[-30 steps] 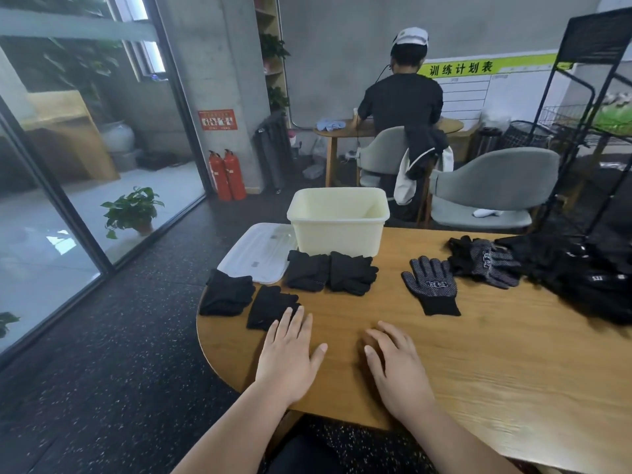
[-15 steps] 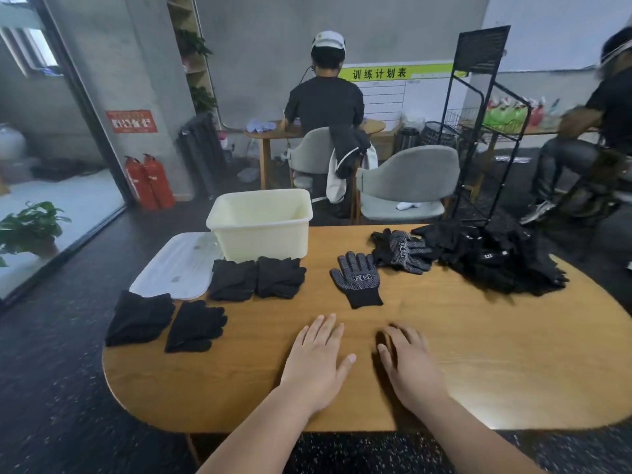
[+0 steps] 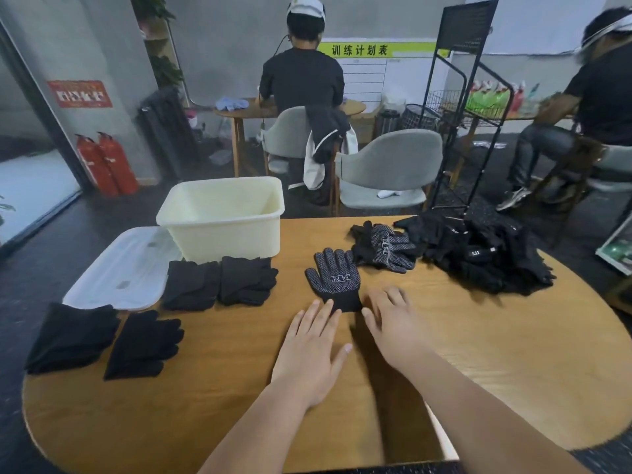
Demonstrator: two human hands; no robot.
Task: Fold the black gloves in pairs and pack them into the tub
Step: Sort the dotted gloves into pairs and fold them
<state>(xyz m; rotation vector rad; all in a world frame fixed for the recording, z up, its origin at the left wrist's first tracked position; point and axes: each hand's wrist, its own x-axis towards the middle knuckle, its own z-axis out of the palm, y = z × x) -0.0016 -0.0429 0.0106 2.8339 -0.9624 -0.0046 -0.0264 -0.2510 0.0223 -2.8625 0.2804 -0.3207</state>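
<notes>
wall sign [image 3: 359,49] — 训练计划表, glove tag [image 3: 476,253] — 5.11

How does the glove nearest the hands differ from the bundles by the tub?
The dotted glove lies flat, unfolded, fingers spread, dots up; the bundles are folded, no dots showing. The glove's cuff is by the left hand; the bundles lie by the tub. All are black.

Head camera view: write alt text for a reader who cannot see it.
The left hand and right hand are open at the cuff of a dotted black glove on a wooden table. Folded pairs lie by a cream tub at left; loose gloves are heaped at right.
</notes>
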